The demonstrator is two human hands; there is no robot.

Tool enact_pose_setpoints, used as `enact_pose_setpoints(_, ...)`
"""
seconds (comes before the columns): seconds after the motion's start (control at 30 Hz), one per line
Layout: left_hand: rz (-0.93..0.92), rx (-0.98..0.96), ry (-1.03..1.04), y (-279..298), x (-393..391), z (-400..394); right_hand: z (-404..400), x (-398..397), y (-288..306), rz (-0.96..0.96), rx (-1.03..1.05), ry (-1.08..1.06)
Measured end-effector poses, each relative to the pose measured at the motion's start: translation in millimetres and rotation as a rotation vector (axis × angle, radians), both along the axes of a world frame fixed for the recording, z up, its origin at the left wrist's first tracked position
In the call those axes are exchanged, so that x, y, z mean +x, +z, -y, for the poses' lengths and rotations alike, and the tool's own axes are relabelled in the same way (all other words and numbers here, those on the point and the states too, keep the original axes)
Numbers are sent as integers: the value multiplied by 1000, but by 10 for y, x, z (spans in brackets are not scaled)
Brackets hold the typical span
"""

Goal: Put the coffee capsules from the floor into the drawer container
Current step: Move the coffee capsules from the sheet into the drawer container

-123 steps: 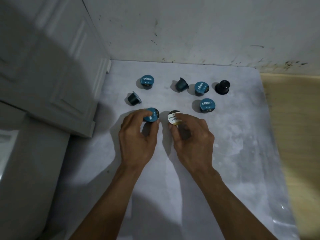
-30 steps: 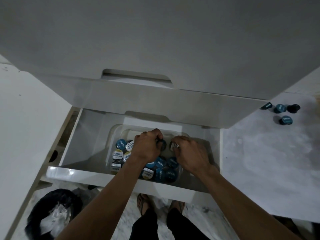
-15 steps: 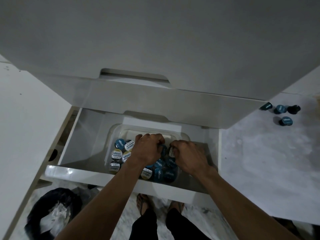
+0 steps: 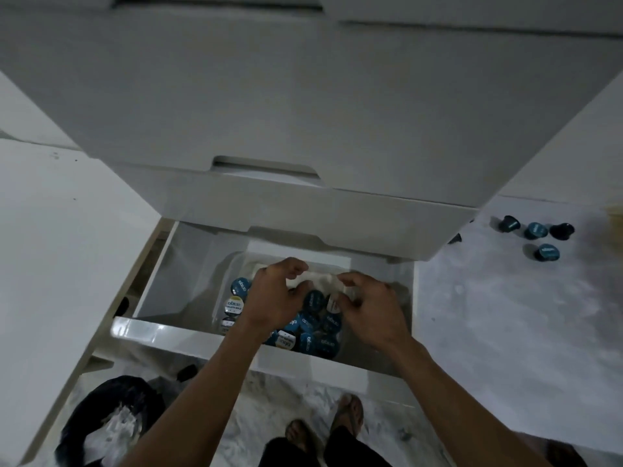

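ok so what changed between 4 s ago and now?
Both hands carried a capsule each from the floor to the drawer and let go. The left hand and right hand now hover with loosely spread fingers over the container, and the two capsules lie on the pile. The capsules on the floor to the right stayed put.

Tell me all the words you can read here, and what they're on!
"excelso": on the blue lid at the container's left.
"EXCELSO": on the white lid just below; the smaller line under it is too blurred.
The other lids in the container and the floor capsules carry print too blurred to read.
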State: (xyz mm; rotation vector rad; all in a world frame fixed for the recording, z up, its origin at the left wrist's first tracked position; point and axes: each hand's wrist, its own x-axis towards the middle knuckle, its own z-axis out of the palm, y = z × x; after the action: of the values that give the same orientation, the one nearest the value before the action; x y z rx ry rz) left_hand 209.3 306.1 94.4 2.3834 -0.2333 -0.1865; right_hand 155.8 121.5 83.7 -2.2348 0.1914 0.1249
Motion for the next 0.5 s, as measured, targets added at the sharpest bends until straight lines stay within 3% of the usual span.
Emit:
enact_pose_setpoints(0.17, -7, -135, 59, 223, -154, -4, -21, -217, 199, 33, 127, -115)
enact_pose_setpoints(0.5, 9, -252, -59, 504, -628, 371, 287, -886, 603, 151, 225, -337)
